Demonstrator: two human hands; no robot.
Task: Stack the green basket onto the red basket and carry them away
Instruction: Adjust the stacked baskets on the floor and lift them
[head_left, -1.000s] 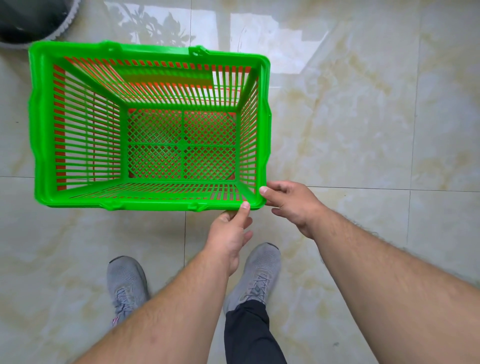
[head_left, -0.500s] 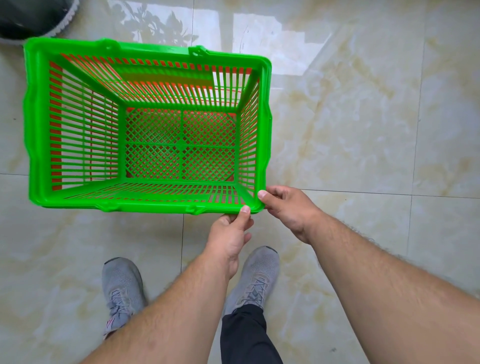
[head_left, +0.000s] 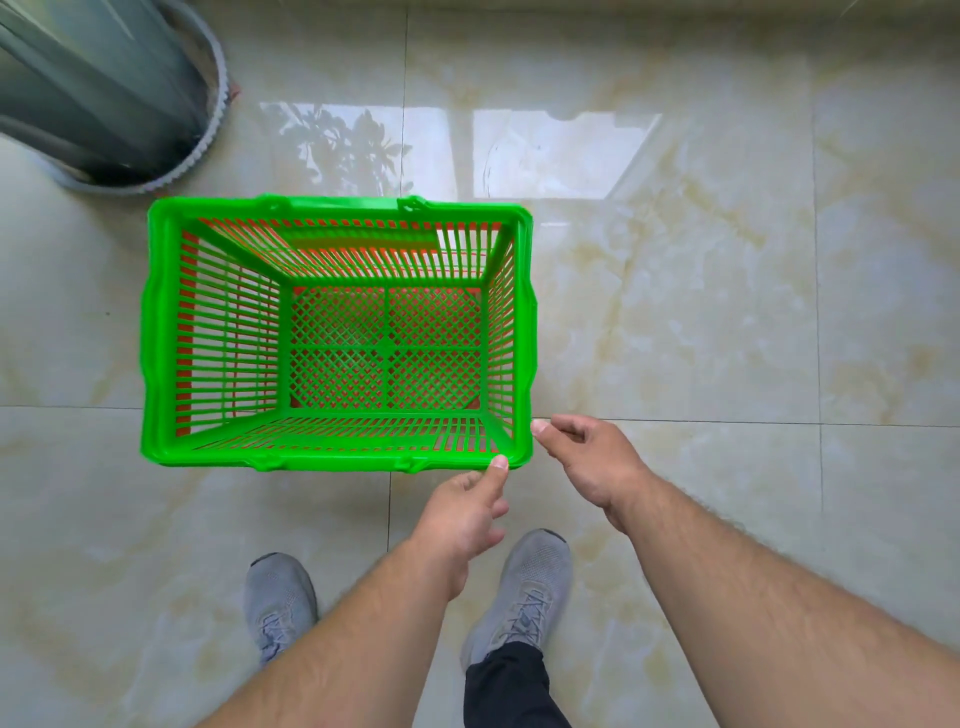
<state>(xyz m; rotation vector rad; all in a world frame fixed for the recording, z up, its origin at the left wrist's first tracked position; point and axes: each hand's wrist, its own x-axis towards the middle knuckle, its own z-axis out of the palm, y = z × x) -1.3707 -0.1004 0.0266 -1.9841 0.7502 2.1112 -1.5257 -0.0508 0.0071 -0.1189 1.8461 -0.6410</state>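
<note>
The green basket (head_left: 161, 332) is nested inside the red basket (head_left: 186, 249), whose red slats show only through the green mesh. The stack sits over the tiled floor, left of centre. My left hand (head_left: 462, 509) pinches the near rim at the right corner with the thumb on top. My right hand (head_left: 592, 462) grips the same corner from the right side, thumb against the rim. Both hands are closed on the green basket's rim.
A grey round bin or pot (head_left: 104, 88) stands at the far left, just beyond the baskets. My two grey shoes (head_left: 280, 603) are below the hands on the glossy beige tiles (head_left: 727, 312), which stretch to the right.
The view tilted up and the baskets now sit lower and nearer the middle of the frame. Both hands keep the same grip on the near right corner.
</note>
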